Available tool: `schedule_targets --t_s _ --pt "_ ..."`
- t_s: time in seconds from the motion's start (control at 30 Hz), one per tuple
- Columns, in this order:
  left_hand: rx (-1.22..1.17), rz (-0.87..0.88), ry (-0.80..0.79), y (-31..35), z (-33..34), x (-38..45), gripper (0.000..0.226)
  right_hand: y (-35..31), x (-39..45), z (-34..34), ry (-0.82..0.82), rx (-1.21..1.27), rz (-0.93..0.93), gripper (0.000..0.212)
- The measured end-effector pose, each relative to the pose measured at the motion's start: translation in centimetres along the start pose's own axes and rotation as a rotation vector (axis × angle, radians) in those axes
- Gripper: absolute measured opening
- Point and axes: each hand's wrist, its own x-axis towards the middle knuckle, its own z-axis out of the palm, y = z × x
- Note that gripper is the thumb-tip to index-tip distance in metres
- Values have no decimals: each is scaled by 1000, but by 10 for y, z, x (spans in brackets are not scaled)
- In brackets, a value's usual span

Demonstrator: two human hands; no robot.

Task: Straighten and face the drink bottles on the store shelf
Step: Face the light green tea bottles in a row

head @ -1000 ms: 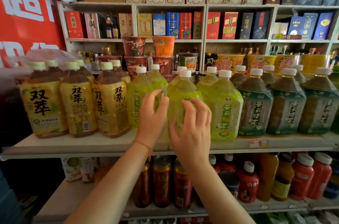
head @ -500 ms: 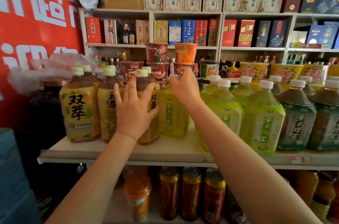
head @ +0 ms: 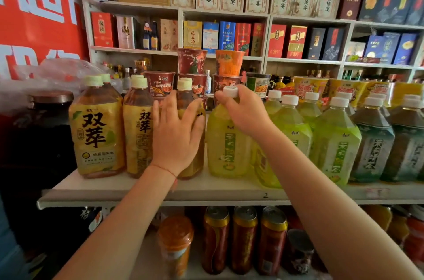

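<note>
Amber bottle point(head: 191, 105)—label hidden by flat, open left hand point(head: 175, 136)—right hand point(head: 244, 111) pinches green bottle point(head: 226, 142) cap.

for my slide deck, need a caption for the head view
Left hand on an amber tea bottle, right hand gripping a green bottle's cap.

Tea bottles point(head: 98, 128): clear glossy plastic, shiny film labels. Shelf point(head: 160, 194): matt white painted board. Cans point(head: 244, 238) below: glossy metal.

1 head view, worn by person, faces forward and slightly down at shelf point(head: 160, 190) edge, close, within arm's reach.
</note>
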Motion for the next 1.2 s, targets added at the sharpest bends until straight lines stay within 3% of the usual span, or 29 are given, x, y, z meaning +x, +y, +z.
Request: schedule_targets --t_s 0.1,0.2,0.3,0.37,0.47,0.53,0.63,0.7,0.77,0.93,1.2 --pt "-292 -62 -18 10 -10 -7 65 -13 -11 -15 -36 71 -34 36" --pt "-565 -2 88 29 -26 -22 58 -27 -21 -24 -64 190 -32 40" --pt "-1030 -110 -154 40 -44 -26 67 -38 -28 -20 -85 281 -10 42" --pt "-1207 -197 -254 37 -46 -23 78 -42 -31 -14 -103 289 2 43" --pt "-1130 -220 -173 31 -49 -24 74 -45 -30 -8 -113 289 -9 52" --pt "-1080 -223 -113 27 -54 -23 69 -40 -20 -8 26 372 72 60" --pt "-1059 -313 -50 18 -62 -23 70 -10 7 1 254 229 177 40" --pt "-1012 -345 -21 13 -64 -23 65 13 19 17 169 64 282 33" --pt "-926 -313 -2 11 -64 -23 64 28 25 34 77 2 387 53" --pt "-854 -283 -26 12 -57 -28 75 43 37 55 114 -48 375 82" --pt "-884 -273 -19 12 -55 -32 68 53 38 63 110 -36 363 92"
